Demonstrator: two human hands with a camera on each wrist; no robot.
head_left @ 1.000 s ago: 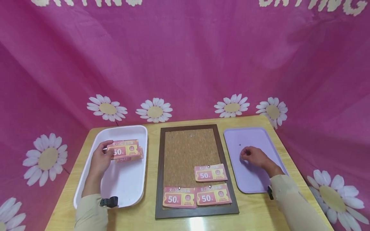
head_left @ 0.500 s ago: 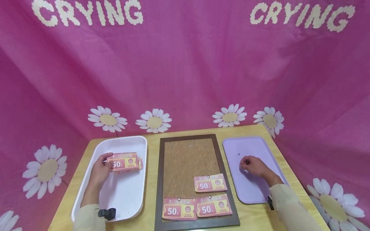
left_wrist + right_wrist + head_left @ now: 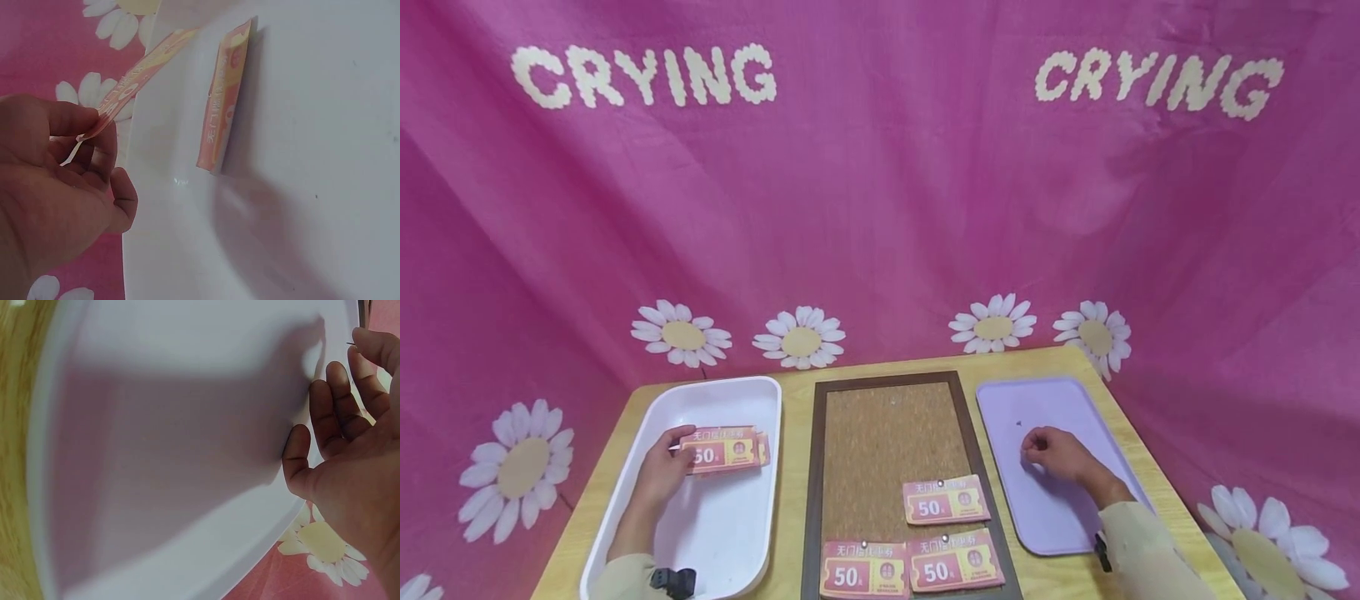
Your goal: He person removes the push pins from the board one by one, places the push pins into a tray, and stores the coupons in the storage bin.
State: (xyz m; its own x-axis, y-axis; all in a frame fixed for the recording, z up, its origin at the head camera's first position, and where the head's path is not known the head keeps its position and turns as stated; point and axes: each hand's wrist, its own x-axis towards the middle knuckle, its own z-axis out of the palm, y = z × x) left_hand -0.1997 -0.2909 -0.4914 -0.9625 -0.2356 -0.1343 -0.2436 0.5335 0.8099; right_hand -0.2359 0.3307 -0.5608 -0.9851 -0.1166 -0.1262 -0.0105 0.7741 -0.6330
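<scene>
My left hand (image 3: 662, 471) is over the white tray (image 3: 700, 542) and pinches a pink-and-yellow 50 coupon (image 3: 140, 78) by its left end. Another coupon (image 3: 226, 94) lies in the tray beneath it, partly covered in the head view. My right hand (image 3: 1060, 454), over the purple tray (image 3: 1052, 525), pinches a push pin (image 3: 351, 344) between thumb and forefinger; only its thin needle shows. A small dark pin (image 3: 1019, 423) rests in that tray near the fingertips. Between the trays lies a framed cork board (image 3: 880, 450).
Three coupons are pinned to the board: an upper right coupon (image 3: 943, 502), a lower left coupon (image 3: 865, 575) and a lower right coupon (image 3: 955, 562). All stands on a wooden table (image 3: 793, 467), with a pink flowered cloth (image 3: 880, 208) behind and at the sides.
The head view has tilted upward, so the table sits lower in it. The held coupon has shifted slightly nearer, covering more of the coupon below. My right hand stays almost still.
</scene>
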